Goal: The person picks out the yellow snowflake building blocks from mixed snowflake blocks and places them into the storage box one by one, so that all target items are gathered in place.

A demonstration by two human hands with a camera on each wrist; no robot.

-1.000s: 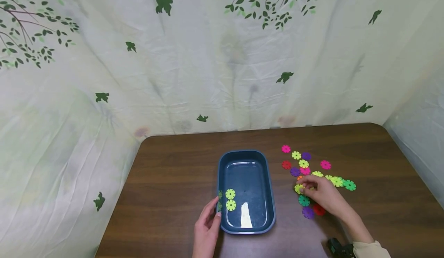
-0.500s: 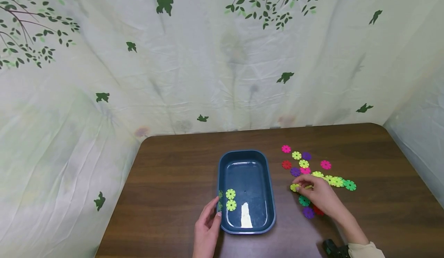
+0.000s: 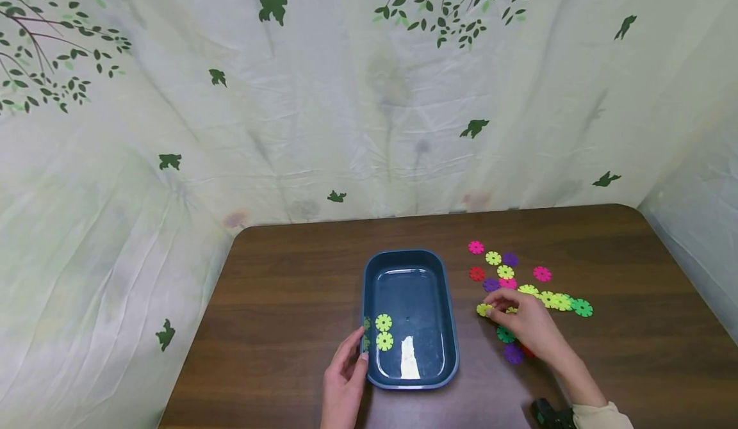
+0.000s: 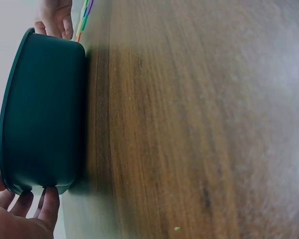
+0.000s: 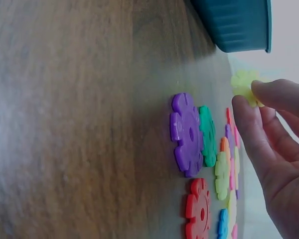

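A dark blue plastic tray stands on the table, with two yellow flower-shaped interlocking discs inside near its left wall. My left hand rests its fingertips and thumb against the tray's left side, at the outer wall and rim. Between thumb and fingertips, my right hand pinches another yellow flower-shaped disc, raised over the table right of the tray. Under and around that hand lie several loose discs, including a purple one, a green one and a red one.
More discs spread behind and right of the right hand: a pink disc, a row of yellow ones and a green one at its end. The wooden table ends at a white curtain printed with leaves and birds.
My right hand has moved left with the yellow disc pinched in it, away from the pile and towards the tray. The left hand and tray have stayed put.
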